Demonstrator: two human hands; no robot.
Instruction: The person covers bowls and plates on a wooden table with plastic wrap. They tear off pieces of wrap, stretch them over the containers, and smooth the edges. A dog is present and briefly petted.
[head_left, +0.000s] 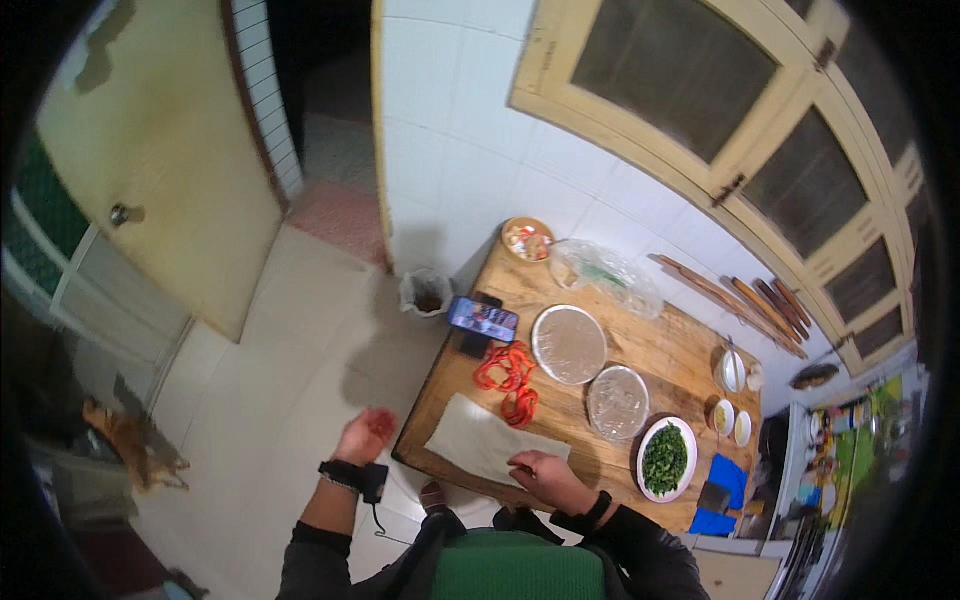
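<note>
My right hand (553, 482) is over the right part of a pale rectangular cloth or sheet (476, 439), its fingers bent. Whether it touches the sheet or pinches anything is unclear. Off the table's left edge, my left hand (365, 436) hangs over the floor with fingers curled inward; its contents cannot be made out. Red pepper rings (510, 375) lie just beyond the sheet. Two round dishes, a larger one (570, 345) and a smaller one (619, 403), appear covered with clear film. Right of my right hand sits an oval white plate of chopped greens (665, 459).
A phone (484, 319) stands at the wooden table's left edge. Behind are a food bowl (528, 240) and a plastic bag (607, 277). Small bowls (722, 417) and a cleaver (714, 496) on blue material (726, 480) lie right. A lined bin (426, 292) and a dog (135, 446) occupy the floor.
</note>
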